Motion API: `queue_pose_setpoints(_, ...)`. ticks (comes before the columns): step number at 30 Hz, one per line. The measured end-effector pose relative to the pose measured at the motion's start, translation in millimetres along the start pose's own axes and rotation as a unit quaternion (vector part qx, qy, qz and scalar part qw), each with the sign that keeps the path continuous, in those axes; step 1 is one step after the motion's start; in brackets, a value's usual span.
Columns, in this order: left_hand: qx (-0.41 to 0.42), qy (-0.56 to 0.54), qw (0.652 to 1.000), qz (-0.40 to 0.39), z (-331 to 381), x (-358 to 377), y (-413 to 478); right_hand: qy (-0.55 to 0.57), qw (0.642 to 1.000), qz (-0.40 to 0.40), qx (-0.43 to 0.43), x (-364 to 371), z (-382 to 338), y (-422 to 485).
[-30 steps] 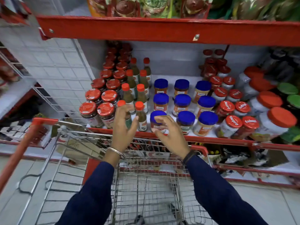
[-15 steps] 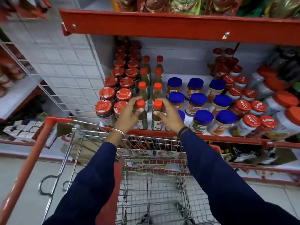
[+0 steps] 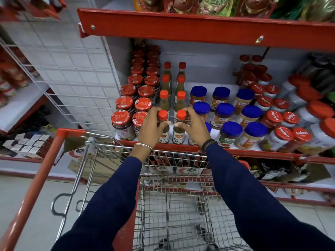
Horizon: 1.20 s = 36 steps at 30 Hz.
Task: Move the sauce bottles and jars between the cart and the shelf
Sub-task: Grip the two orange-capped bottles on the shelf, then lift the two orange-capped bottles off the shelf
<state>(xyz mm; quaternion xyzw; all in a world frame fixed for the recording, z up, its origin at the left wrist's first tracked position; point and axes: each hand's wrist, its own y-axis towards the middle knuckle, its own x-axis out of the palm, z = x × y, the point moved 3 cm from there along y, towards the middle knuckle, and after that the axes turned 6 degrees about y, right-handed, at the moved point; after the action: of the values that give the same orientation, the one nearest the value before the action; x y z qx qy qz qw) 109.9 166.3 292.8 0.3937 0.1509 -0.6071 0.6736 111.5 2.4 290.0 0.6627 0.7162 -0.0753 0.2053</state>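
Observation:
Two green sauce bottles with orange caps stand at the front edge of the red shelf [image 3: 253,153]. My left hand [image 3: 151,128] is wrapped around the left bottle [image 3: 163,115]. My right hand [image 3: 194,126] grips the right bottle [image 3: 179,134]. Both bottles are upright and rest on the shelf. Behind them runs a double row of the same bottles [image 3: 164,100]. The wire cart [image 3: 174,211] sits below my arms, its basket showing no goods inside.
Red-lidded dark jars [image 3: 124,122] stand left of the bottles, blue-lidded jars [image 3: 232,131] to the right, then white jars with red lids [image 3: 282,134]. A white wire grid panel [image 3: 72,78] closes the shelf's left side. The upper red shelf [image 3: 199,28] overhangs. The cart handle [image 3: 36,187] runs at left.
Both hands went from open in front of the shelf to closing around the two front bottles. The view has shifted closer, with the shelf sliding right.

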Motion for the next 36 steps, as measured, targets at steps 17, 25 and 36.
queue_pose_setpoints(17,-0.023,-0.033,0.999,-0.025,-3.5,-5.3,1.6,-0.024,0.999,-0.025,0.018,-1.7,4.5,2.8)
queue_pose_setpoints(25,-0.024,-0.029,0.999,-0.035,-2.2,-4.8,1.1,-0.014,1.000,-0.007,0.012,-0.8,3.6,0.1)
queue_pose_setpoints(36,0.004,0.010,0.988,0.152,17.9,-7.0,-31.9,-0.014,0.993,0.114,0.003,-23.5,6.0,-45.8)
